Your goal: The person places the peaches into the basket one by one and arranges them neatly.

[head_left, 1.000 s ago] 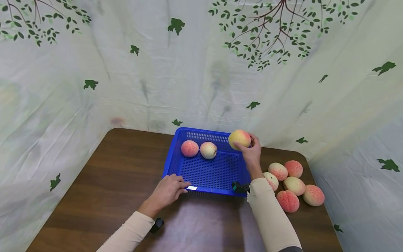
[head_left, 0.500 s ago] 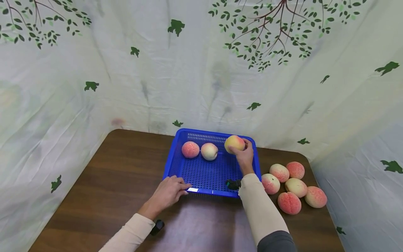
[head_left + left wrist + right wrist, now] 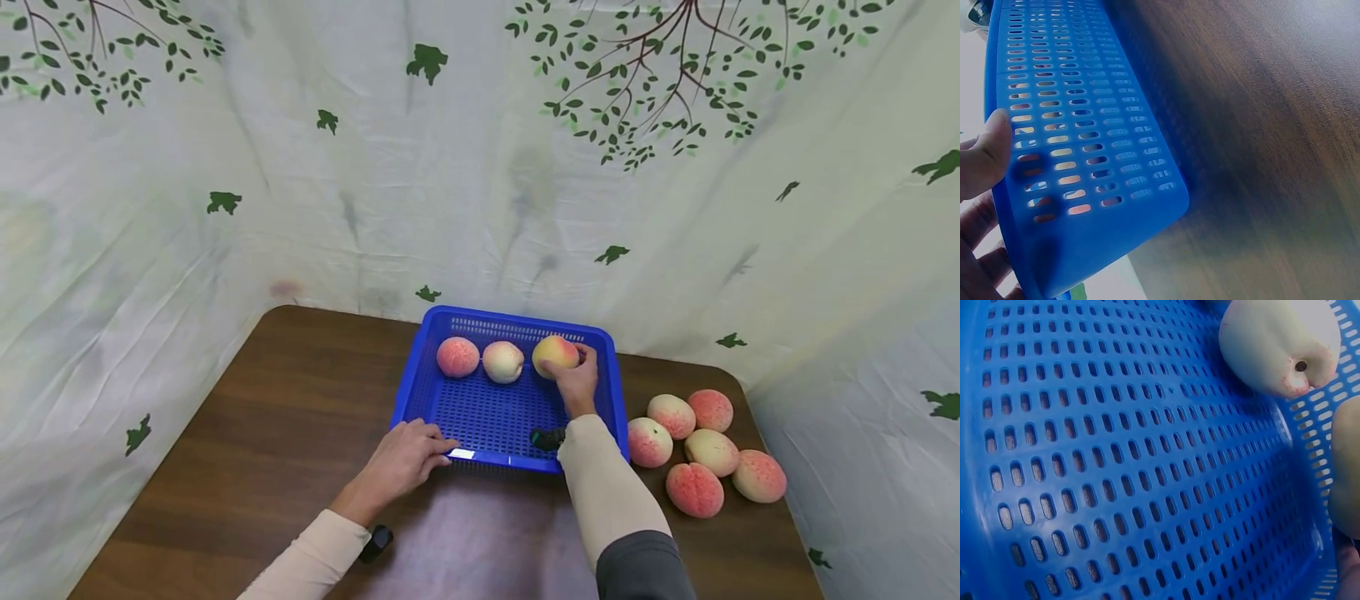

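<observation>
A blue perforated plastic basket point(image 3: 510, 461) stands on the wooden table. My left hand point(image 3: 408, 454) pinches its near left rim; the left wrist view shows the thumb point(image 3: 999, 140) against the outer wall and the fingers on the rim's other side. Inside the basket, at the back right, my right hand point(image 3: 579, 379) holds a yellow-red peach point(image 3: 553, 354) between thumb and fingers. To its left lie a pale peach point(image 3: 503, 362) and a pinkish-red peach point(image 3: 457, 357). At the right edge of the right wrist view, only part of the held peach point(image 3: 1347, 469) shows.
Several more peaches point(image 3: 711, 452) lie grouped on the table point(image 3: 300, 417) to the right of the basket. Behind the table's back edge hangs a pale curtain point(image 3: 465, 183) printed with leaves and branches. Each wrist wears a small dark camera.
My right hand has brought the yellow-red peach left and down into the basket's back right part, still gripping it. The left hand keeps its hold on the rim.
</observation>
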